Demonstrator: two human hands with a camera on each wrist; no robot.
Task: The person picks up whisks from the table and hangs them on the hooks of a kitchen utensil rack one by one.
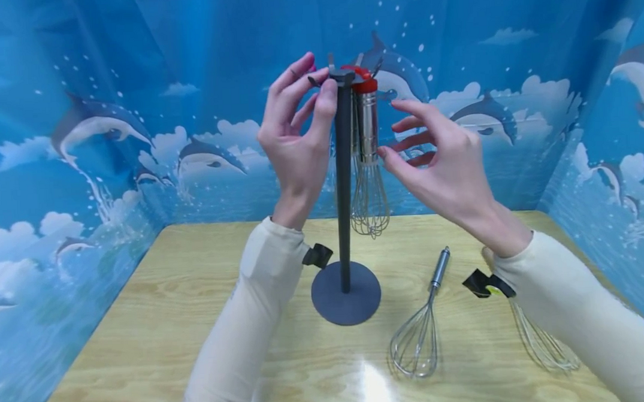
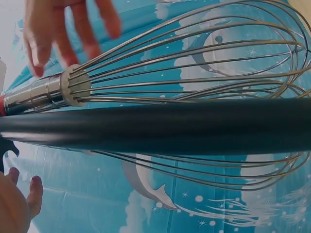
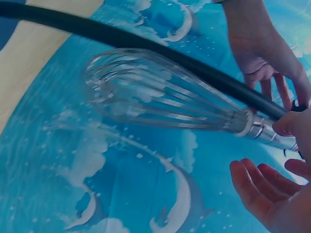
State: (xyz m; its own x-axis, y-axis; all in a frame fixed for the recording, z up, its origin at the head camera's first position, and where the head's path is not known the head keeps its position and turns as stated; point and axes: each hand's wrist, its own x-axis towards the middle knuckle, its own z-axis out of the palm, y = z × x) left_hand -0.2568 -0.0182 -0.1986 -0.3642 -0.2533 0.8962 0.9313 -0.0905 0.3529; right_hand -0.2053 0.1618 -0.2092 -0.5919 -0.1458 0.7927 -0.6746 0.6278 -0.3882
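Observation:
A dark grey rack with a round base and hooks at its top stands on the table. My left hand is at its top, thumb and fingertips pinching a hook there. From the rack hangs a whisk with a shiny metal handle and red top. Behind the pole, more whisk wires show in the left wrist view. My right hand is just right of the hanging whisk, fingers spread and loosely bent. Its thumb tip is close to the handle; I cannot tell whether they touch.
A metal whisk lies on the wooden table, right of the rack's base. Another whisk lies farther right, partly hidden under my right sleeve. A blue dolphin-print curtain surrounds the table's back and sides.

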